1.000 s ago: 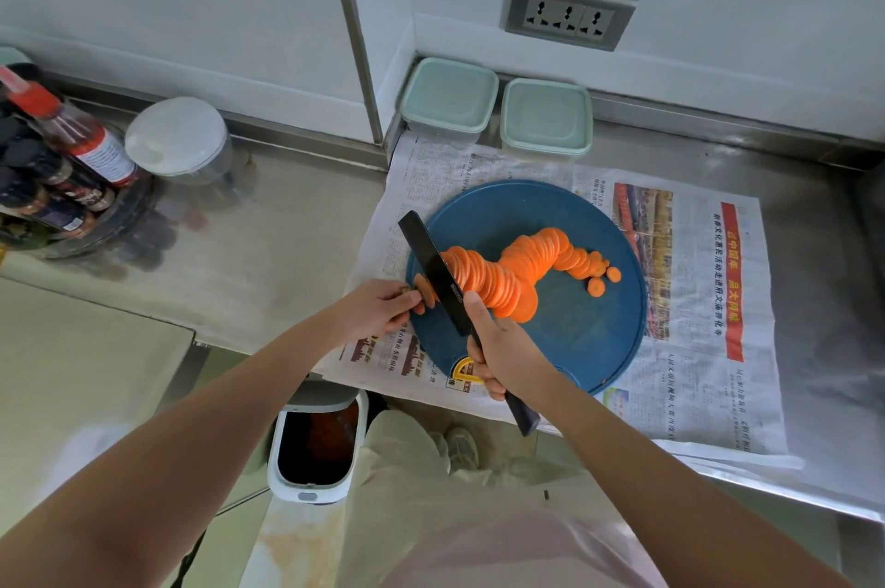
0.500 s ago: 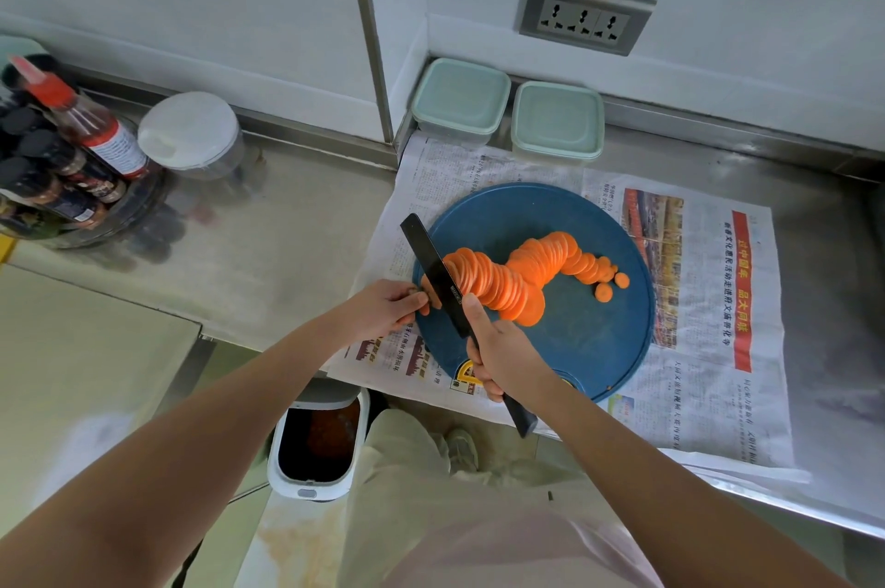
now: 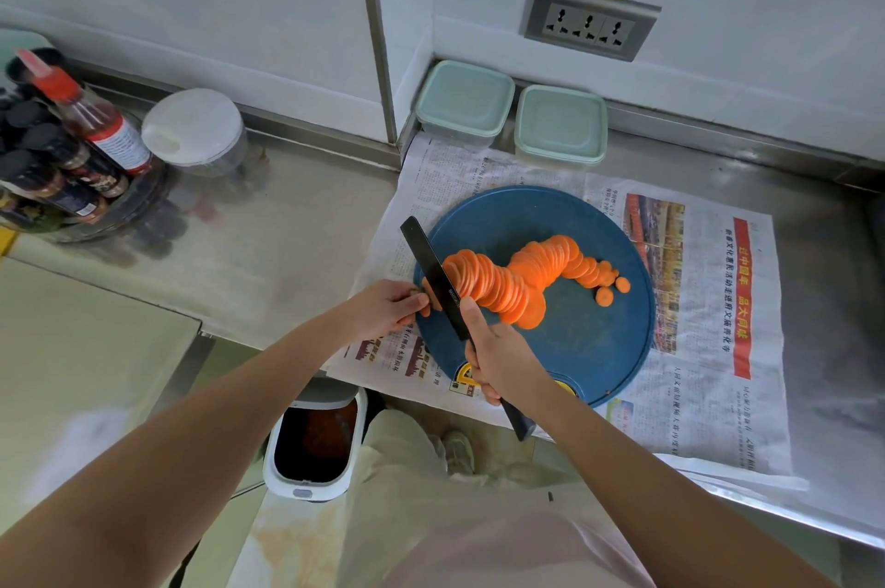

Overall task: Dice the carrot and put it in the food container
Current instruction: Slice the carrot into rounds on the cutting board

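Right hand point(image 3: 503, 357), fingers wrapped round the handle of the black knife point(image 3: 433, 273), blade at the left end of the sliced carrot point(image 3: 507, 285) on the blue board point(image 3: 574, 338); left hand point(image 3: 383, 307) fingers pinch its uncut end; two lidded food containers point(image 3: 463, 101) sit behind the board, by the wall.
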A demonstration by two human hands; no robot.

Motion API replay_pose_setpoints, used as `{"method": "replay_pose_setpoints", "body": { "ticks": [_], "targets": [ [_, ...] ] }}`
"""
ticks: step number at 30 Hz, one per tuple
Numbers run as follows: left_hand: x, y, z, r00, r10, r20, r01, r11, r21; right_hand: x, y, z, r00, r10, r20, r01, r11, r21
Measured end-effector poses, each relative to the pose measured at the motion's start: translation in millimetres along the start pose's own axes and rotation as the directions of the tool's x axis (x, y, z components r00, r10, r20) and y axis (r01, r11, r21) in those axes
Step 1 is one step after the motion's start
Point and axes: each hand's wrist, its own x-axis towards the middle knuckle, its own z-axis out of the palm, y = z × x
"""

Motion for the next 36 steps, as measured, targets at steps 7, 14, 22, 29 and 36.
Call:
{"method": "replay_pose_setpoints", "body": {
  "ticks": [7, 14, 22, 29, 36],
  "targets": [
    [1.0, -2.3, -0.6, 1.0, 0.007, 0.002, -0.007, 1.0, -0.002, -5.1, 0.2, 2.0, 0.998, -0.048, -0.041, 0.047, 0.998, -0.038],
    [0.6, -1.3, -2.0, 1.0, 0.007, 0.009, -0.007, 1.0, -0.005, -11.3, -9.6, 1.1, 0.998, -0.04, -0.056, 0.024, 0.967, -0.254],
    [3.4, -10.3, 2.4, 0.997, 0.062, -0.038, -0.06, 0.997, 0.044, -16.8, -18.5, 5.8, 0.99, -0.126, -0.056, 0.095, 0.917, -0.388],
    [2.4, -7.8, 5.8, 0.994, 0.078, -0.08, -0.07, 0.993, 0.099, -22.9, -27.6, 1.0, 0.962, -0.269, -0.039, 0.236, 0.899, -0.368],
    [4.0, -10.4, 7.9, 0.996, 0.045, -0.083, -0.031, 0.985, 0.169, -24.3, -47.3, -2.5, 0.983, -0.179, 0.051, 0.184, 0.894, -0.408]
  ]
}}
